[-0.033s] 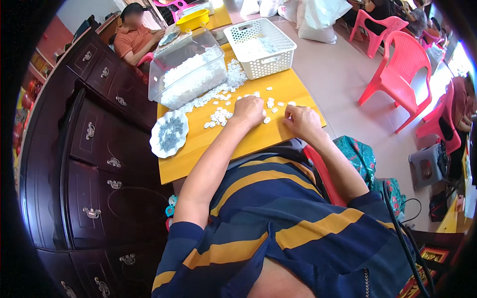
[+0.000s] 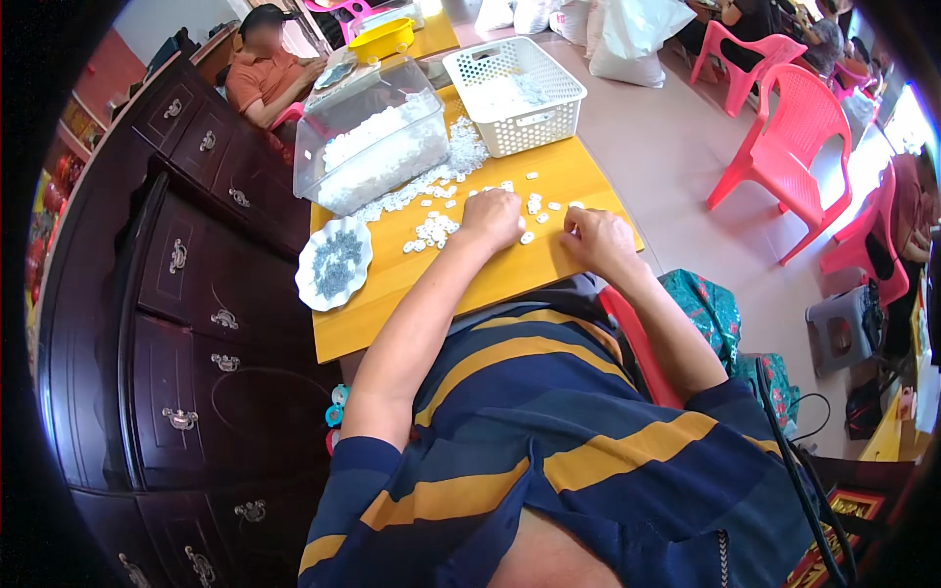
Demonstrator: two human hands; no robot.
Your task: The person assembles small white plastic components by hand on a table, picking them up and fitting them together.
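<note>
On yellow tabletop (image 2: 580,172), L hand (image 2: 493,217) & R hand (image 2: 604,238) curled near white pcs (image 2: 432,231); can't tell if either grips any. Prob best: light pinch, 1 at a time.

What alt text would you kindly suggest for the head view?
A bare left hand and right hand curl over a yellow table scattered with small white pieces. Beyond are a clear bin and a white basket; a white plate sits at left.
</note>
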